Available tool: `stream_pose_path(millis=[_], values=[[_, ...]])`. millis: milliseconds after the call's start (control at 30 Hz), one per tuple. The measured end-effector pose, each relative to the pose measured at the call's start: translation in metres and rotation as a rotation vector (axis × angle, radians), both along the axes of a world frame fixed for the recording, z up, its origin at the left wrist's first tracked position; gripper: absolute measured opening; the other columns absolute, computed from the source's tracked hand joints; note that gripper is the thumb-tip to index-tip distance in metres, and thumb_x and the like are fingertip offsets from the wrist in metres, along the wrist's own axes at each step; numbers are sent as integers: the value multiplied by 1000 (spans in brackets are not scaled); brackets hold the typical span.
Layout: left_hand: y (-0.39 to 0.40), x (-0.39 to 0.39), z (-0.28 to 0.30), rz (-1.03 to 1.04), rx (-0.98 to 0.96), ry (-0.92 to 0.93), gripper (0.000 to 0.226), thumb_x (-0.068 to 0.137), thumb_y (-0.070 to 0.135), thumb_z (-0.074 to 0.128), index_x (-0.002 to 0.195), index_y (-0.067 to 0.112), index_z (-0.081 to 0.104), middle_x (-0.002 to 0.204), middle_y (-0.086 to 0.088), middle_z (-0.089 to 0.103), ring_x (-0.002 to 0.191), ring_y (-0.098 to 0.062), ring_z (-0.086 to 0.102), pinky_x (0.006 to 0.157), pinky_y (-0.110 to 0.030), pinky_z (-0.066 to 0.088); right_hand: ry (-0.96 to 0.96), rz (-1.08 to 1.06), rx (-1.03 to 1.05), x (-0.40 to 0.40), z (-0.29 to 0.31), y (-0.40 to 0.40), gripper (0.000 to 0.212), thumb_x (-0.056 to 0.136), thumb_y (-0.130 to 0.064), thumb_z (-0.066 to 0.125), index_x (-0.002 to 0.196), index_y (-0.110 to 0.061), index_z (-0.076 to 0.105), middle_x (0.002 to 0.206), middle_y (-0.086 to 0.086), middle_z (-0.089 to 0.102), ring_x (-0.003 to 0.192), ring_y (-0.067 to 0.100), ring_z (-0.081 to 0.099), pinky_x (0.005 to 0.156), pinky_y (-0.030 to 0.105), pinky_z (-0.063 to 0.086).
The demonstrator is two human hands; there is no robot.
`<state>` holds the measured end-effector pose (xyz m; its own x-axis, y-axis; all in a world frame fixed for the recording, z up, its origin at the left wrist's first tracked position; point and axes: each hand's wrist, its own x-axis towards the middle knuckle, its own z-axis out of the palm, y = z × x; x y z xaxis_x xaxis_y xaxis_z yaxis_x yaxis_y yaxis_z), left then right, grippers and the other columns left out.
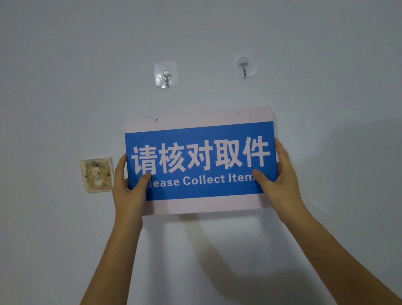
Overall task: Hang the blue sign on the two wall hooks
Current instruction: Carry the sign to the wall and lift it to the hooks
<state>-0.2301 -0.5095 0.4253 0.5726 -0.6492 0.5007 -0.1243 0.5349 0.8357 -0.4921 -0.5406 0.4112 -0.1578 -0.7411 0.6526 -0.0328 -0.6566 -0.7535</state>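
Broadly, the pale grey painted wall [31, 72] is filling the whole view, and the flat rectangular blue sign with white lettering and a pale pink border [202, 162] is being held up against it or just off it; which, I cannot tell.

Risks, as judged:
- The sign is sitting below the 2 hooks and slightly tilted, left end higher. Raising it like that could catch 1 hole and miss the other, leaving it swinging from a single hook.
- The 2 small notches or holes at the top border are tiny and close to the edge. They could tear or slip off if pushed hard onto the metal.
- Both hooks sit on clear adhesive pads; an upward shove could be loosening a pad.

Position relative to the hands:
- The left hand [129, 190] is gripping the sign's lower left edge, thumb lying over the printed face, fingers behind.
- The right hand [279, 180] is clamping the lower right corner in the same way.
- Both hands are well apart, the sign spanning between them.

Smaller things:
- A stained, yellowed square wall switch plate [97, 175] is sitting just beside the left hand.
- The left silver wall hook [166, 77] and the right silver wall hook [243, 66] are hanging bare above the sign.
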Motion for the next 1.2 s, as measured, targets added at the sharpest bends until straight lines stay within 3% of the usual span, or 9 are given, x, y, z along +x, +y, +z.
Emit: stream_pose_path(millis=[133, 233, 300, 500, 900, 1200], values=[[-9, -6, 16, -3, -18, -25, 60, 89, 14, 61, 140, 36, 38, 136, -10, 54, 121, -27, 54, 72, -21, 47, 13, -30, -50, -8, 14, -7, 73, 88, -2, 60, 146, -27, 23, 139, 6, 49, 123, 21, 53, 75, 10, 49], [-14, -9, 28, -13, -34, -40, 60, 90, 14, 60, 141, 35, 37, 137, -9, 53, 122, -27, 54, 72, -20, 47, 12, -37, -84, -12, 24, -13, 75, 86, -1, 61, 145, -29, 24, 137, 9, 51, 122, 25, 53, 91, 33, 52], [-18, -9, 37, -15, -52, -59, 59, 90, 13, 60, 140, 35, 38, 135, -11, 55, 119, -28, 56, 70, -18, 48, 11, -42, -101, -14, 31, -17, 75, 86, 1, 61, 145, -29, 25, 136, 10, 52, 121, 27, 54, 96, 42, 50], [-29, -9, 61, -35, -90, -79, 59, 89, 12, 60, 139, 37, 39, 131, -10, 58, 110, -24, 58, 65, -17, 46, -2, -51, -161, -14, 57, -26, 75, 85, 4, 61, 144, -27, 27, 134, 13, 53, 120, 29, 54, 91, 35, 48], [-52, -6, 88, -63, -118, -85, 59, 91, 14, 58, 141, 35, 36, 135, -9, 54, 112, -22, 55, 66, -18, 46, -24, -77, -186, -9, 82, -34, 74, 86, 3, 61, 145, -25, 26, 138, 9, 50, 122, 26, 53, 96, 40, 49], [-67, -10, 94, -100, -134, -106, 60, 91, 15, 59, 142, 34, 33, 139, -7, 52, 123, -26, 53, 92, -37, 49, -4, -153, -172, -14, 92, -39, 75, 86, 0, 62, 146, -26, 25, 140, 9, 48, 124, 26, 51, 96, 38, 48]])
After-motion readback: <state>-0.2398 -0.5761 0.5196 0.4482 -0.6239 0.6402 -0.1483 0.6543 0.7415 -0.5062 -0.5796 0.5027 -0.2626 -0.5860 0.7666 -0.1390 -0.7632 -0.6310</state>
